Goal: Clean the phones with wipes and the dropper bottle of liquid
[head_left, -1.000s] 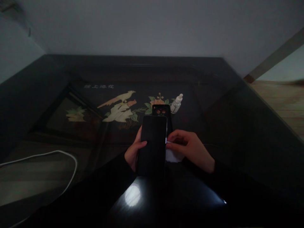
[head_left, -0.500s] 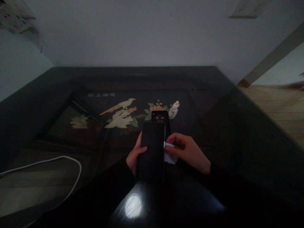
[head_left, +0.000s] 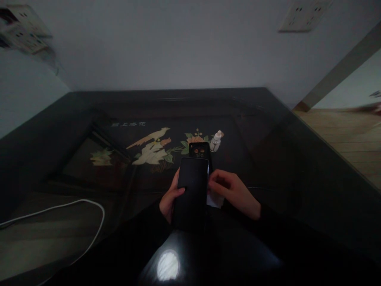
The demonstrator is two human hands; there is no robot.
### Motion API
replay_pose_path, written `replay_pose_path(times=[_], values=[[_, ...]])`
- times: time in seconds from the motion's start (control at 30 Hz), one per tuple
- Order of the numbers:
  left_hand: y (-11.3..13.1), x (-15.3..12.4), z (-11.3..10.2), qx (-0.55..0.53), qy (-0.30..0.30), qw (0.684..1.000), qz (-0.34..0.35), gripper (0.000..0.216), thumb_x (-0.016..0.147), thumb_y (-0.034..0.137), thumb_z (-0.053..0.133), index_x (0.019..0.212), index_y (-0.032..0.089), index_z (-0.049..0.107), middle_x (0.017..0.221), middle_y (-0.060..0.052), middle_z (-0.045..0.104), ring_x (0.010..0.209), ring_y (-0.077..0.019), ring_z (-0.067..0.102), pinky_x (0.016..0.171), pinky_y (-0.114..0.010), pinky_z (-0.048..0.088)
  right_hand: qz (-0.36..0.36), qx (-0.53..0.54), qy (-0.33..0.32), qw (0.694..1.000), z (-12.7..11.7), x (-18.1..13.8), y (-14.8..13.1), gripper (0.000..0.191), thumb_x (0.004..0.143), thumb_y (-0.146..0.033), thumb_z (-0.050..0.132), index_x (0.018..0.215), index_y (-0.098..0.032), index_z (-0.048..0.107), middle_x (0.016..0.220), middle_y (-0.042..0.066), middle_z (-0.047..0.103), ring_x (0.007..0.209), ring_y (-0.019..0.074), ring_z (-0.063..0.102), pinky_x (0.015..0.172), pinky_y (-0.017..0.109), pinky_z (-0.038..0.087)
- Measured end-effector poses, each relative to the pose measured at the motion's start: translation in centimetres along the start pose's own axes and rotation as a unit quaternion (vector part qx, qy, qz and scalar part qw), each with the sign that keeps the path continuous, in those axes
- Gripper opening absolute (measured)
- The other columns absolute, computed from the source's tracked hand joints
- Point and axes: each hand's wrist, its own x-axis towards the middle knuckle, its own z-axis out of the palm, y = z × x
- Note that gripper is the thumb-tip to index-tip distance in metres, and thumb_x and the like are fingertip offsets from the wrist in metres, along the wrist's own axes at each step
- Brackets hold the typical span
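A black phone (head_left: 192,190) with a dark screen is held upright in my left hand (head_left: 169,198), whose thumb lies on the screen's left edge. My right hand (head_left: 233,192) is closed on a small white cloth or tissue (head_left: 214,200) and presses it against the phone's right edge. Both hands hover above a dark glass-topped table (head_left: 282,167). Just beyond the phone, a black phone case (head_left: 199,150) with camera cut-outs lies flat on the table.
A small white dropper bottle (head_left: 215,142) stands right of the case. A white cable (head_left: 74,206) curves over the table's left part. Bird and flower artwork (head_left: 151,147) shows under the glass. Wall sockets (head_left: 303,14) hang above; a wooden floor (head_left: 348,135) lies at right.
The view has tilted upward, so table and hands sit lower in frame. My right hand has slid the white cloth slightly along the phone's right edge; less of the cloth shows now.
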Motion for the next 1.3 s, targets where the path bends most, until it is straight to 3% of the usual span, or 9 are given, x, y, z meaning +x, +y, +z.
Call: replay_pose_path(times=[0.17, 0.27, 0.37, 0.53, 0.67, 0.87, 1.1, 1.2, 1.3], values=[[0.1, -0.1, -0.2, -0.003, -0.032, 0.999, -0.005, 0.085, 0.070, 0.023, 0.059, 0.138, 0.037, 0.010, 0.115, -0.008, 0.056, 0.094, -0.0292, 0.060, 0.076, -0.046, 0.047, 0.004, -0.016, 0.046, 0.999, -0.4, 0.3, 0.5, 0.033, 0.087, -0.041, 0.042, 0.070, -0.016, 0.056, 0.070, 0.001, 0.057, 0.069, 0.0118, 0.053, 0.063, 0.024, 0.040], [0.3, -0.4, 0.0, -0.005, -0.029, 1.000, 0.002, 0.080, 0.072, 0.023, 0.058, 0.137, 0.038, 0.014, 0.121, -0.007, 0.054, 0.096, -0.0285, 0.060, 0.077, -0.046, 0.047, 0.041, 0.026, -0.025, 0.999, -0.7, 0.0, 0.4, 0.026, 0.078, -0.040, 0.059, 0.089, -0.016, 0.058, 0.081, 0.001, 0.061, 0.075, 0.0130, 0.057, 0.067, 0.025, 0.043], [0.3, -0.3, -0.1, -0.001, -0.005, 0.999, 0.042, 0.084, 0.068, 0.022, 0.063, 0.137, 0.034, 0.017, 0.124, -0.006, 0.052, 0.102, -0.0277, 0.057, 0.083, -0.042, 0.046, 0.084, 0.058, -0.057, 0.993, -0.9, -0.5, 0.2, 0.033, 0.066, -0.033, 0.071, 0.091, -0.016, 0.058, 0.081, 0.000, 0.063, 0.072, 0.0127, 0.058, 0.063, 0.024, 0.043], [0.0, -0.5, -0.2, 0.011, -0.051, 0.995, 0.089, 0.089, 0.069, 0.022, 0.062, 0.138, 0.036, 0.007, 0.122, -0.009, 0.053, 0.092, -0.0309, 0.062, 0.078, -0.049, 0.047, 0.082, 0.141, 0.064, 0.985, -2.0, -1.1, 1.0, 0.030, 0.062, -0.032, 0.073, 0.085, -0.016, 0.060, 0.079, 0.001, 0.065, 0.067, 0.0119, 0.059, 0.061, 0.025, 0.043], [0.4, -1.2, 1.0, -0.001, -0.069, 0.994, 0.088, 0.084, 0.070, 0.022, 0.059, 0.137, 0.037, 0.011, 0.122, -0.009, 0.053, 0.096, -0.0339, 0.060, 0.075, -0.051, 0.046, 0.091, 0.182, 0.131, 0.970, -3.1, -1.4, 2.1, 0.034, 0.056, -0.031, 0.077, 0.083, -0.016, 0.061, 0.076, 0.001, 0.066, 0.066, 0.0130, 0.060, 0.061, 0.026, 0.044], [1.7, -2.3, 2.6, -0.072, -0.020, 0.997, 0.012, 0.076, 0.071, 0.018, 0.048, 0.138, 0.032, 0.015, 0.114, -0.006, 0.056, 0.095, -0.0237, 0.059, 0.084, -0.043, 0.041, 0.078, 0.188, 0.155, 0.967, -3.0, -1.7, 2.6, 0.035, 0.053, -0.029, 0.078, 0.082, -0.016, 0.063, 0.075, 0.002, 0.067, 0.064, 0.0137, 0.061, 0.058, 0.026, 0.045], [2.2, -2.0, 2.7, -0.109, -0.014, 0.992, 0.058, 0.066, 0.071, 0.016, 0.049, 0.132, 0.030, 0.030, 0.110, -0.001, 0.057, 0.093, -0.0167, 0.057, 0.084, -0.034, 0.043, 0.070, 0.200, 0.156, 0.965, -2.7, -2.3, 2.0, 0.038, 0.053, -0.028, 0.077, 0.088, -0.017, 0.065, 0.084, 0.004, 0.069, 0.070, 0.0153, 0.062, 0.063, 0.029, 0.047], [2.1, -1.6, 2.1, -0.077, 0.006, 0.993, 0.084, 0.047, 0.080, 0.027, 0.049, 0.126, 0.024, 0.039, 0.104, -0.003, 0.058, 0.086, -0.0157, 0.058, 0.075, -0.029, 0.047, 0.100, 0.223, 0.114, 0.963, -2.3, -2.6, 1.8, 0.046, 0.051, -0.022, 0.079, 0.095, -0.018, 0.064, 0.089, 0.004, 0.069, 0.071, 0.0145, 0.063, 0.064, 0.028, 0.047], [1.9, -1.3, 0.9, -0.039, -0.019, 0.997, 0.063, 0.043, 0.077, 0.048, 0.054, 0.113, 0.025, 0.047, 0.083, 0.000, 0.059, 0.060, -0.0108, 0.054, 0.049, -0.021, 0.045, 0.133, 0.236, 0.074, 0.960, -1.7, -2.7, 1.9, 0.045, 0.051, -0.019, 0.079, 0.093, -0.017, 0.065, 0.087, 0.003, 0.069, 0.069, 0.0132, 0.063, 0.063, 0.026, 0.046]])
